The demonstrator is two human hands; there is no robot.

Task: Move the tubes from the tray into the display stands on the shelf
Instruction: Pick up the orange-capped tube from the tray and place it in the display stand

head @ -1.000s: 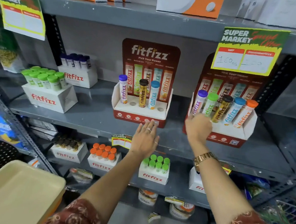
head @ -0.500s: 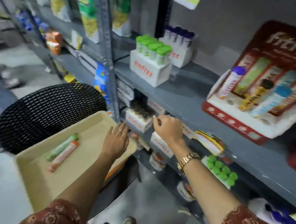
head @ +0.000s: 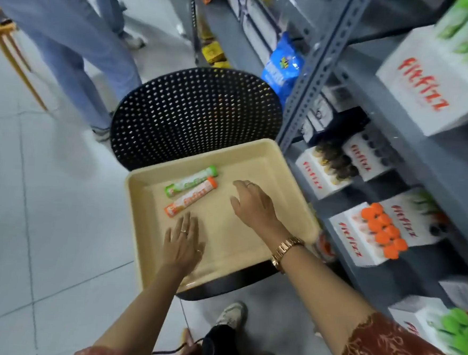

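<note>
A cream tray [head: 290, 181] rests on a black perforated chair. Two tubes lie side by side in its far left part: a green tube [head: 191, 181] and, nearer to me, an orange tube [head: 190, 197]. My left hand [head: 184, 241] hovers flat and open over the tray's near left area, fingertips just short of the orange tube's lower end. My right hand [head: 253, 205] is open over the tray's middle, to the right of both tubes, holding nothing. The display stands are out of view.
The black chair [head: 195, 113] holds the tray beside a grey metal shelf rack [head: 315, 72]. White fitfizz boxes [head: 367, 233] with orange, dark and green caps fill the shelves at right. Another person's legs [head: 68, 41] stand at upper left. My shoe [head: 230, 314] is below the chair.
My view swung from the shelf's display stands down and left to the tray. Both hands came down from the shelf edge and now hover over the tray near the two tubes.
</note>
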